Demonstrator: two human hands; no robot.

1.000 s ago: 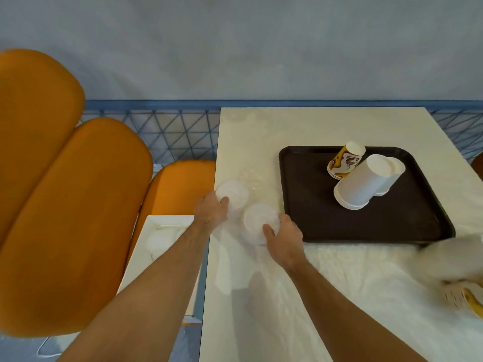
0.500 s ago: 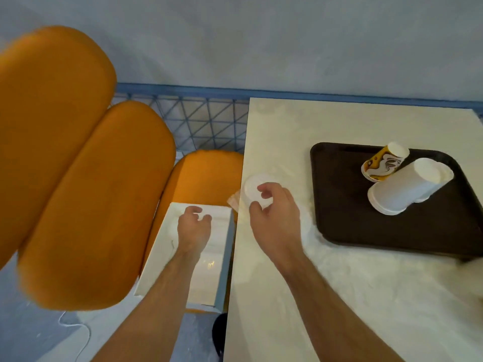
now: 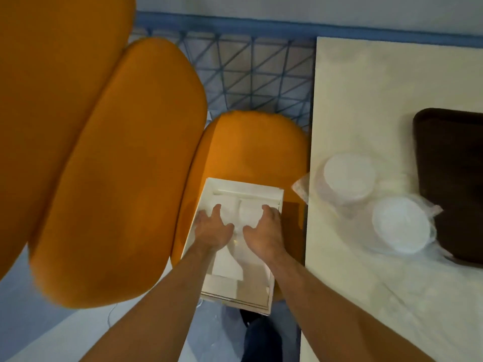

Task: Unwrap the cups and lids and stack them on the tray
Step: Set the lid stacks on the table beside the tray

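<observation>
Both hands reach into a white box on the orange seat; the left hand and right hand curl around a wrapped lid pack. Farther right, two wrapped lid stacks lie on the desk beside the dark tray.

Orange seat left of pale tabletop. Two bigger orange cushions far left. White box on seat. Blue lattice railing behind, grey wall beyond.
</observation>
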